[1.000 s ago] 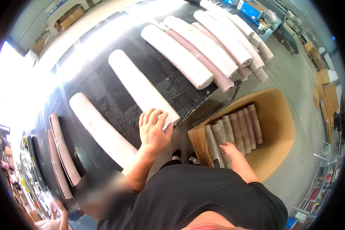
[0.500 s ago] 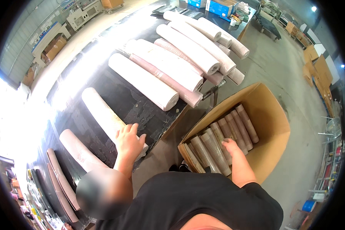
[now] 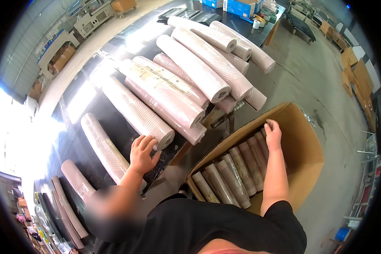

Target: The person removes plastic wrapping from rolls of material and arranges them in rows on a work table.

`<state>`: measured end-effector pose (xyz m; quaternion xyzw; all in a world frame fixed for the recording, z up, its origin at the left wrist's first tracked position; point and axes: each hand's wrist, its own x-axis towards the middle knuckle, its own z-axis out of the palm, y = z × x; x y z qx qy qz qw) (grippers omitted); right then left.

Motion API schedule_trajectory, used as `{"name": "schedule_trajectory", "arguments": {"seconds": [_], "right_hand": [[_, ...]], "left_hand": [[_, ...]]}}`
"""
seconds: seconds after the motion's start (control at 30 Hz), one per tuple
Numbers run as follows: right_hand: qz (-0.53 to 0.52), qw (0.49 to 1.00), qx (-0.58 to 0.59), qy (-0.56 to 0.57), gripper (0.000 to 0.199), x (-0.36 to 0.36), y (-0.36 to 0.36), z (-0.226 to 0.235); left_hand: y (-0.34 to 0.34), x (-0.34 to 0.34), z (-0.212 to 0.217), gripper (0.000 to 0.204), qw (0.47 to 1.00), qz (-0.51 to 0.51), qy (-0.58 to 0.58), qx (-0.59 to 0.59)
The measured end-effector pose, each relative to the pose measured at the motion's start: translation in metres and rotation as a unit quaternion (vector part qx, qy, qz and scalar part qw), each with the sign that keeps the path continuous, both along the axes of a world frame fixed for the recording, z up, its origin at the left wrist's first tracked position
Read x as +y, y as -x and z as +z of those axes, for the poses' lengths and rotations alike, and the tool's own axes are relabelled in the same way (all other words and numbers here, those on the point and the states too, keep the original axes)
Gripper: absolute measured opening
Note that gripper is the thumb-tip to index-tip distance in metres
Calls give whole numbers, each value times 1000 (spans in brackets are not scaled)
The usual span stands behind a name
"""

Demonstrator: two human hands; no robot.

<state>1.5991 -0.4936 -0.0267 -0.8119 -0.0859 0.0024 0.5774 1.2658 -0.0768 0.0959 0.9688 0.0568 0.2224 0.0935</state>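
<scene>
My left hand [image 3: 144,154], fingers spread, lies by the near end of a pale pinkish patterned roll [image 3: 142,114] in clear wrap on the black table. It seems to touch that roll's side. Another wrapped roll [image 3: 108,148] lies just left of it. My right hand [image 3: 273,132] reaches over an open cardboard box [image 3: 307,161]. Its fingers are bent together at the far ends of upright, leaning rolls [image 3: 233,178] packed in the box. What those fingers grip is hidden.
Several more rolls [image 3: 194,67] are piled along the right side of the black table [image 3: 82,91], some jutting past its edge. Blue boxes [image 3: 241,7] and tape rolls [image 3: 258,21] stand at its far end. Thinner rolls [image 3: 67,207] lie at left. Flattened cardboard [image 3: 362,80] leans far right.
The view has shifted. My left hand has gone from the roll it rested on to the end of the roll to its right. My right hand has moved farther along the box, fingers now bent.
</scene>
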Motion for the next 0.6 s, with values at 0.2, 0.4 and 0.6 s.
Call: {"name": "schedule_trajectory", "arguments": {"seconds": [0.2,0.4,0.6], "right_hand": [[106,979,177,-3,79,109,12,25],[53,915,256,-308,93,200,5,17],[-52,889,307,-335,87,218,13,54]], "left_hand": [[-10,7,-7,40,999,-13,28,-34],[-22,8,-8,40,998,-14,53,-35],[-24,8,-6,42,996,-21,75,-38]]}}
